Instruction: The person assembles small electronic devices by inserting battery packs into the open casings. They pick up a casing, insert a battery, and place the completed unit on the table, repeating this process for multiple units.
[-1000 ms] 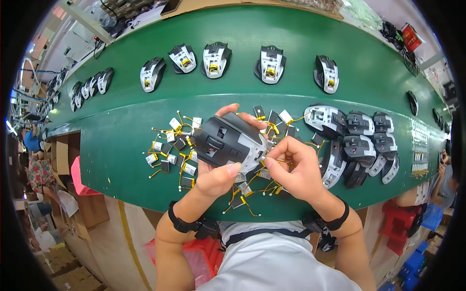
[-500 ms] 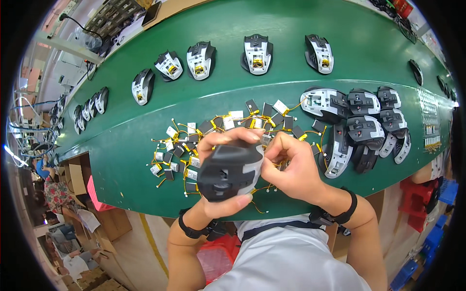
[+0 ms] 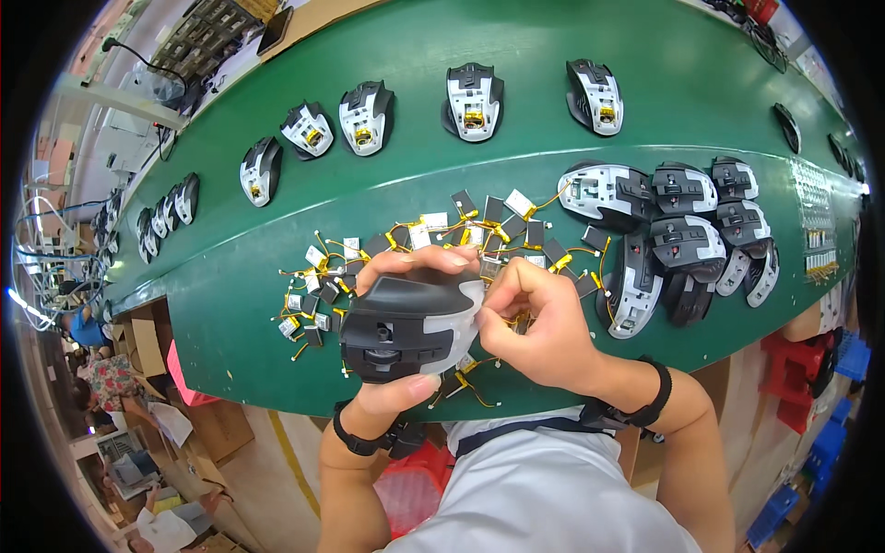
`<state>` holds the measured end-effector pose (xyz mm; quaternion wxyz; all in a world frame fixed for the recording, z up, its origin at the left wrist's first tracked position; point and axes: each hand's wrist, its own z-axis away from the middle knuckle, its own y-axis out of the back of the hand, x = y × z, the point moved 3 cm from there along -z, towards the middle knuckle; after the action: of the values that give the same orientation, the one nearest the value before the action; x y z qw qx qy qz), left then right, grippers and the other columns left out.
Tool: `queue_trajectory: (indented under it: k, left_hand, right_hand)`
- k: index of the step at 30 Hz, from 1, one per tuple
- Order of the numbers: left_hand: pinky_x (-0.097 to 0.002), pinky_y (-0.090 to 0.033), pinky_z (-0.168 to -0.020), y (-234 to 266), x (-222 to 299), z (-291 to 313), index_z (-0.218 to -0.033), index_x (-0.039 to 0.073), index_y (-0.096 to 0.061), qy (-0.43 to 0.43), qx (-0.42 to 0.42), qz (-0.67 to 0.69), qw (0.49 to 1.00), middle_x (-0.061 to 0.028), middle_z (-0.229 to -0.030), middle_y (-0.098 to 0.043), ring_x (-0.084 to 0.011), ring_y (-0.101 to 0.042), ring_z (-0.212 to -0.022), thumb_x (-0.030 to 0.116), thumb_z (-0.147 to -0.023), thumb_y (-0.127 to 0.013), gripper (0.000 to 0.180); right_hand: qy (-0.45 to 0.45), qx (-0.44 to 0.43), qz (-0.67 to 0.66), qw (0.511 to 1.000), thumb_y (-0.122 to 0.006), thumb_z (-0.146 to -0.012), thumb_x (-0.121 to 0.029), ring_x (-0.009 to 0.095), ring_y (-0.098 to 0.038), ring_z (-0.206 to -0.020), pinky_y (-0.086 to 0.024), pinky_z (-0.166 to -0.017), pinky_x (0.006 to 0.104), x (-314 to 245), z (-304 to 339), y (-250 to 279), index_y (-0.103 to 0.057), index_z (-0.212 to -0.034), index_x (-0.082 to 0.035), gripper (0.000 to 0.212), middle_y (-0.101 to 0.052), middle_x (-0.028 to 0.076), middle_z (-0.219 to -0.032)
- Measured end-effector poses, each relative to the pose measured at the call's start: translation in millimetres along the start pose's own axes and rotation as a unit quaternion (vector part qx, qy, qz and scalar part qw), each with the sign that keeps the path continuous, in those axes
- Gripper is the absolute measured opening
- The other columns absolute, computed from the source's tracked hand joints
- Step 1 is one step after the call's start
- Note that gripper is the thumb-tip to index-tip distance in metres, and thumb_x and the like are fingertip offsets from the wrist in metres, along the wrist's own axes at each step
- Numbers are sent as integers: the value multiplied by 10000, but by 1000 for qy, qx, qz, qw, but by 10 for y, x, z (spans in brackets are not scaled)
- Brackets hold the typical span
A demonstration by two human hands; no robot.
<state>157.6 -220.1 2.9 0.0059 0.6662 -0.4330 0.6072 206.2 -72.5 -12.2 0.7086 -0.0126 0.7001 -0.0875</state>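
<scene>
My left hand (image 3: 415,262) is wrapped round a computer mouse (image 3: 419,318) with a black shell and a light grey rear part, fingers along its far side and thumb on its near side. The mouse hangs above the table, its buttons and scroll wheel facing me. My right hand (image 3: 544,332) pinches at the mouse's right end, thumb and forefinger pressed together. What lies between those fingertips is hidden. Under and behind both hands lie many small flat batteries (image 3: 518,203) with yellow tape and thin wires ending in white plugs.
Several part-built mice (image 3: 475,101) with yellow-taped batteries showing stand along the green strip (image 3: 516,37) beyond the table ridge. A cluster of mice (image 3: 687,244) sits right of the batteries, some on top of others. Clear trays (image 3: 816,226) lie farther right.
The held mouse has shifted left and tilted, so more of its top and side shows. My right hand has moved slightly left with it, still pinching. The surroundings have shifted a little left in the picture.
</scene>
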Motion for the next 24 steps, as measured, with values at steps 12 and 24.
queue_trajectory:
  k: [12, 24]
  left_hand:
    - [-521, -321, -1112, -20, 2, 21, -1360, 168, -337, -6, -40, -22, 999, -192, -1309, -475, -383, -395, -1340, 165, -669, -759, 809]
    - [-518, -323, -1106, 3, -24, 49, -1361, 152, -330, -1, -47, -16, 999, -214, -1308, -470, -400, -387, -1344, 143, -676, -743, 800]
  right_hand:
    - [21, 12, 21, 999, -694, -752, 0, 91, -639, -615, -515, -562, 242, -17, -3, 4, -527, -744, -4, 168, -636, 55, -674]
    - [50, 7, 61, 997, -690, -746, 4, 81, -628, -614, -512, -563, 238, -47, -6, 14, -523, -744, -7, 168, -630, 46, -660]
